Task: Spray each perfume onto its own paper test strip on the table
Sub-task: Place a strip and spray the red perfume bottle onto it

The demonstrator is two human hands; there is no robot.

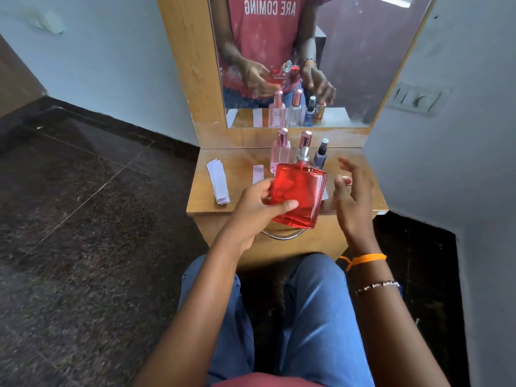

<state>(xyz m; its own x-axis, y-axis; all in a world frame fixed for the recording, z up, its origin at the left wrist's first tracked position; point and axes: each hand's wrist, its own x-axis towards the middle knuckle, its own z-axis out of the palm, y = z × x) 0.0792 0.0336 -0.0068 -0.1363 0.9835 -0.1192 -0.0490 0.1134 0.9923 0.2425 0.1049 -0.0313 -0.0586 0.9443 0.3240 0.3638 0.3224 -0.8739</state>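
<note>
My left hand grips a large square red perfume bottle with a bare silver spray nozzle, held above the front of the wooden table. My right hand hovers just right of the bottle, fingers spread, holding nothing I can see. A stack of white paper strips lies at the table's left. One single strip lies behind my left hand. At the back stand a pale pink bottle, a clear bottle with a rose cap and a small dark blue bottle.
A mirror stands behind the table and reflects the bottles and my hands. Grey walls close in on both sides, with a switch panel on the right. A metal handle curves under the table's front edge. My knees sit below.
</note>
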